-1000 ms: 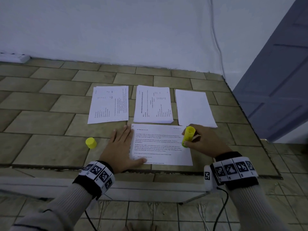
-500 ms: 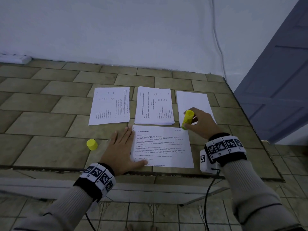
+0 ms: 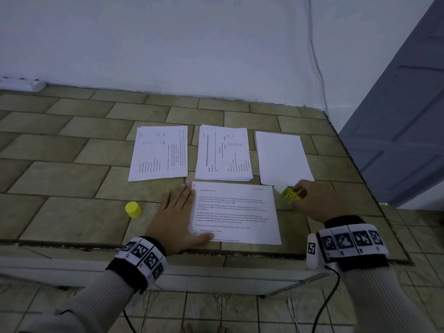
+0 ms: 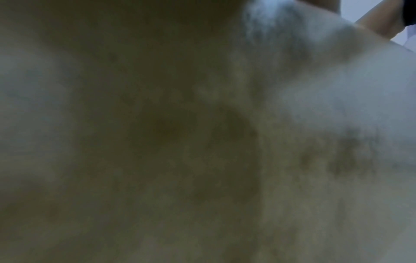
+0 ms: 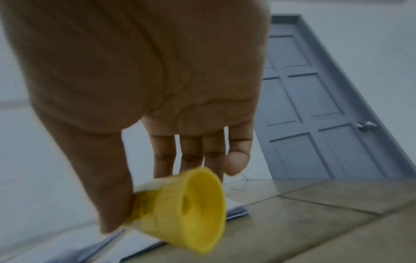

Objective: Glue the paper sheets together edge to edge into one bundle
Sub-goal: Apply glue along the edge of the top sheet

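Observation:
A printed sheet (image 3: 235,212) lies nearest me on the tiled ledge. My left hand (image 3: 177,212) presses flat on its left edge, fingers straight, thumb on the lower corner. My right hand (image 3: 312,200) is just past the sheet's top right corner, low over the tiles. It holds the uncapped yellow glue stick (image 3: 289,193) between thumb and fingers, tilted on its side. The right wrist view shows the glue stick (image 5: 186,210) at my thumb tip, its base toward the camera. Its yellow cap (image 3: 132,209) stands left of my left hand. The left wrist view is dark and blurred.
Behind the sheet lie three paper piles: a printed one on the left (image 3: 159,153), a thicker printed stack in the middle (image 3: 224,153) and a blank one on the right (image 3: 283,158). A grey door (image 3: 403,128) stands right. The ledge's front edge (image 3: 216,251) drops off near my wrists.
My right hand carried the glue stick from the sheet's right part up to its top right corner, then off to the right, and tipped it over. My left hand stayed put.

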Demonstrator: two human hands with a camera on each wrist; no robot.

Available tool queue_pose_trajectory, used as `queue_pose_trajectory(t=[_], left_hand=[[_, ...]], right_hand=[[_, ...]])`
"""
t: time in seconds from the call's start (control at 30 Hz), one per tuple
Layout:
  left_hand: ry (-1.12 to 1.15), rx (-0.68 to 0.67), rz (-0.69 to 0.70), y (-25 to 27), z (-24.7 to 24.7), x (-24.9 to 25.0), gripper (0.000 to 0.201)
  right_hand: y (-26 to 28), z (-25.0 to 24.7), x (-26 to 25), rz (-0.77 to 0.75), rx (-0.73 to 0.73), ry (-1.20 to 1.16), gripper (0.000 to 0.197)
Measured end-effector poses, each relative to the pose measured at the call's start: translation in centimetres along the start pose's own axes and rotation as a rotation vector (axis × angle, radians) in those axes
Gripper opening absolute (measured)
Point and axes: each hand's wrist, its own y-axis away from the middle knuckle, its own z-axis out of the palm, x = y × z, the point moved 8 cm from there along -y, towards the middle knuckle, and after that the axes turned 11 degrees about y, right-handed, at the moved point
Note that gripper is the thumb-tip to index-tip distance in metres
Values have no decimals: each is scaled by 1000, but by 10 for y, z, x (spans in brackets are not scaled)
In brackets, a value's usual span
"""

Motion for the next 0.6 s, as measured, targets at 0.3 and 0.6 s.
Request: queue_pose_trajectory(t=[0.3, 0.6], left_hand=[[-42, -21, 5, 0, 1, 1, 135], [-68, -42, -8, 0, 3, 0, 132]], right_hand=[[1, -11, 65, 302, 245, -439, 46], [1, -6, 74, 383, 217, -428, 49]])
